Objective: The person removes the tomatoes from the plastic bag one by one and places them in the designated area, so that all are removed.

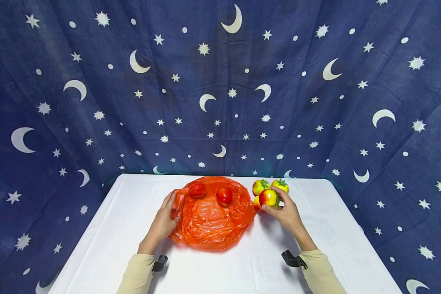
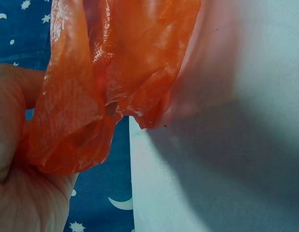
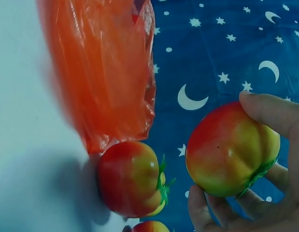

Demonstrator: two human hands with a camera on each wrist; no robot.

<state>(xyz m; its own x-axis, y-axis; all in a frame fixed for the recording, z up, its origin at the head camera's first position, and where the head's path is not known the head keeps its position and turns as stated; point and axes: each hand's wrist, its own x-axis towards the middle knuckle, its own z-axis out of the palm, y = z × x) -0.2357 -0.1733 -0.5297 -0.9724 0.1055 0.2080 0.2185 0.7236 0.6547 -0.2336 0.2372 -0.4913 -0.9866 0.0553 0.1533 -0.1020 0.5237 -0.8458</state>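
Observation:
A thin orange-red plastic bag (image 1: pixel 213 228) lies spread on the table with its mouth open. Inside it are two red tomatoes, one (image 1: pixel 224 196) in plain sight and one (image 1: pixel 197 190) partly behind the plastic. My left hand (image 1: pixel 164 220) grips the bag's left rim; in the left wrist view the plastic (image 2: pixel 72 116) folds between thumb and fingers. With thumb and fingertips, my right hand (image 1: pixel 289 212) holds a red-and-yellow tomato (image 3: pixel 231 150) with a green calyx, raised beside the bag. Three similar tomatoes stand around it, including one (image 3: pixel 127 179) by the bag's edge.
A white cloth covers the table (image 1: pixel 95 245), whose far edge meets a dark blue curtain (image 1: pixel 220 102) patterned with moons and stars. Both wrists carry black bands (image 1: pixel 293 259) below beige sleeves (image 1: pixel 136 273).

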